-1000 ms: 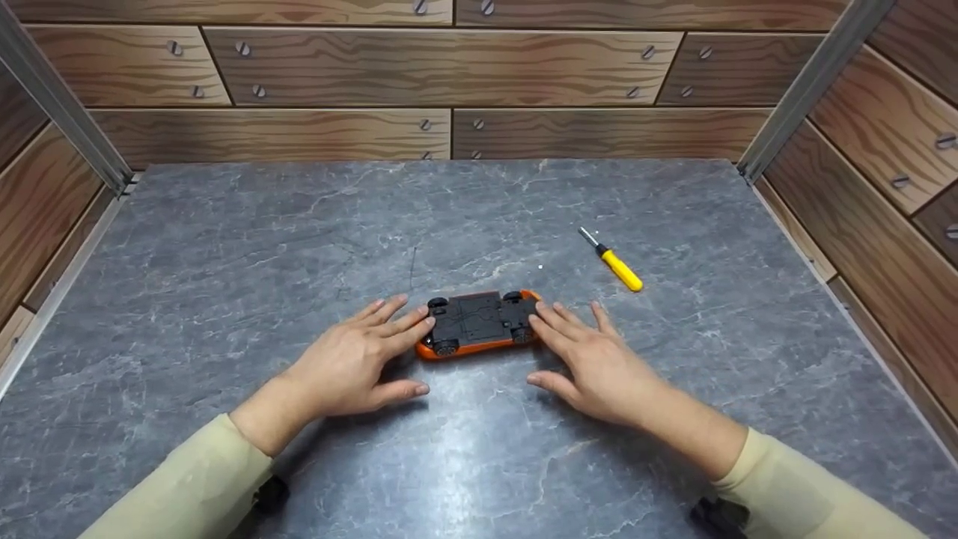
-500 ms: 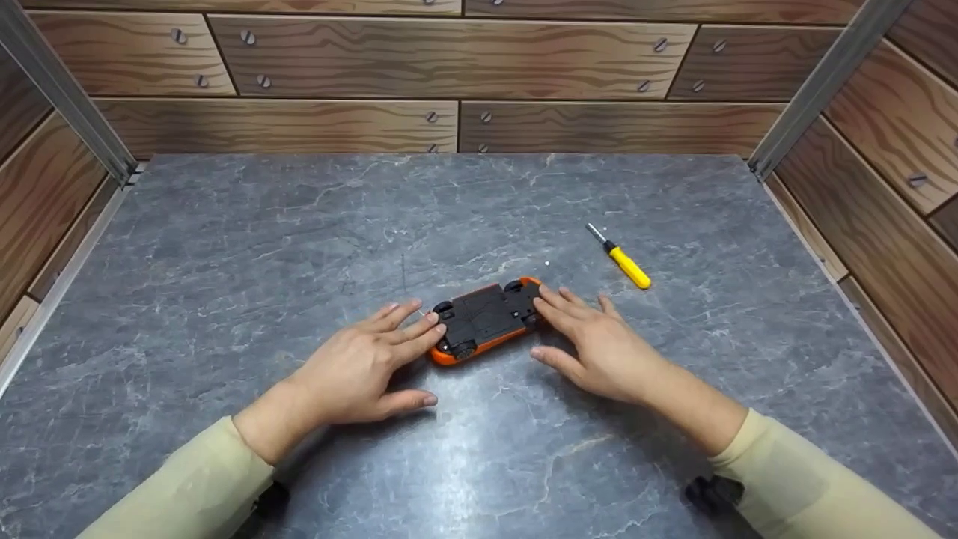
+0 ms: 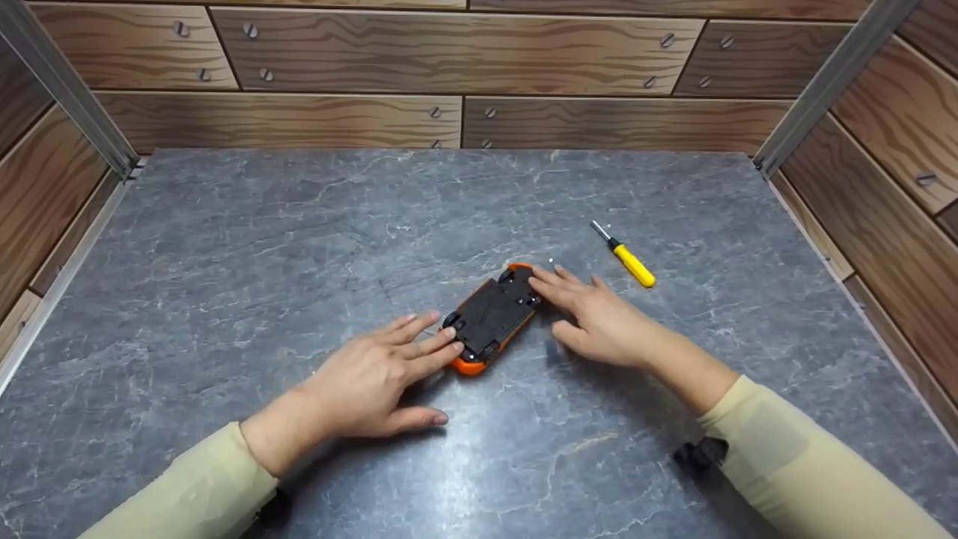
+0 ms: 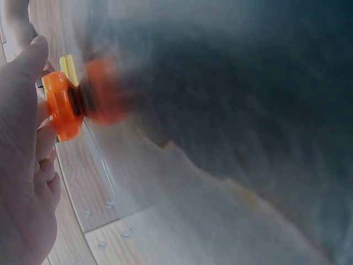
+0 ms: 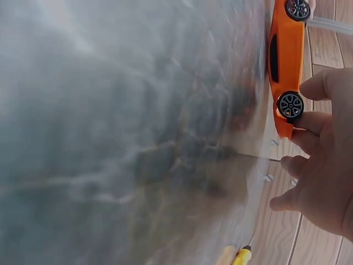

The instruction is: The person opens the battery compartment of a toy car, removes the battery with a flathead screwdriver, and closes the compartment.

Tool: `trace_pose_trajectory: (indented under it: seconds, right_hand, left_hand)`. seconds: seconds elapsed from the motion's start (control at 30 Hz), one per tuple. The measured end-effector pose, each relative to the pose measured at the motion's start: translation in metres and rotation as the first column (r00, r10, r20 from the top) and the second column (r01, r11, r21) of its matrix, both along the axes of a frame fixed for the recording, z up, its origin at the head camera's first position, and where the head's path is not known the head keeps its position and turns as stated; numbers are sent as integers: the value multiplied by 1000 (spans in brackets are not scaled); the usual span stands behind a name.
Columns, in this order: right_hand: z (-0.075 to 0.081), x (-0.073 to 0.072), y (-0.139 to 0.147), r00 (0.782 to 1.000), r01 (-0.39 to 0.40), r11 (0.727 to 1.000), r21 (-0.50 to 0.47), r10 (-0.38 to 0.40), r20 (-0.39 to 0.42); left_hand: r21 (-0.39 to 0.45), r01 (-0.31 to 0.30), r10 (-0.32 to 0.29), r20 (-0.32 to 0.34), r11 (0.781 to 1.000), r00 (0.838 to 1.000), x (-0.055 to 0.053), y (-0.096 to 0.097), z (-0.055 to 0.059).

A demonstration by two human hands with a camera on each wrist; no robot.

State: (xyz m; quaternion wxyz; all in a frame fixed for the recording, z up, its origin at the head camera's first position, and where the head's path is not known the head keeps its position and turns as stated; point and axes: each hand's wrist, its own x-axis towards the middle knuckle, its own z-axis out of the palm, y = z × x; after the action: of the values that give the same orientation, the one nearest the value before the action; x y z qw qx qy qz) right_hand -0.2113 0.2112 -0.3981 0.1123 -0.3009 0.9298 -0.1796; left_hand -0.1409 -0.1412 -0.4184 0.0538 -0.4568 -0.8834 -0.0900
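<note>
An orange toy car (image 3: 490, 318) lies upside down on the grey marbled table, its black underside and wheels facing up. In the head view it sits at a slant, the near end to the left. The left hand (image 3: 374, 374) rests straight fingertips on that near end, its thumb apart on the table side. At the far end, the fingers of the right hand (image 3: 606, 318) touch the underside, and its thumb stays off the car. In the right wrist view the car's orange side (image 5: 287, 58) and spoked wheels show beside the right hand (image 5: 325, 154).
A screwdriver (image 3: 632, 263) with a yellow handle and metal shaft lies to the right of the car, beyond the right hand. A tiny white bit (image 3: 551, 260) is near the car's far end. Wood-patterned walls (image 3: 299, 120) border the table (image 3: 262, 224).
The car has turned counterclockwise on the table, from nearly sideways to a steep slant. Its left end came nearer and its right end went farther, with both hands following.
</note>
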Motion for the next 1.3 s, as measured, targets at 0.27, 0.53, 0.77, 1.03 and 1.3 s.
trace_pose_trajectory:
  seconds: [0.27,0.53,0.77,1.03,1.3]
  right_hand:
    - [5,-17,-9,999,-14,1000,6,13,46]
    - [6,-29,-17,999,-38,999,-5,38,19]
    - [8,-36,-24,999,-46,999,-3,47,29]
    - [10,-39,-29,998,-59,998,3,58,25]
    - [9,-41,-34,997,-65,998,7,65,34]
  left_hand:
    - [0,51,-51,-39,999,998,4,9,-2]
    - [-21,73,-74,-23,997,997,6,19,1]
    - [-34,88,-89,-33,996,996,8,27,1]
    - [-42,103,-105,-48,994,993,8,34,2]
    - [-60,107,-110,-40,992,993,9,39,1]
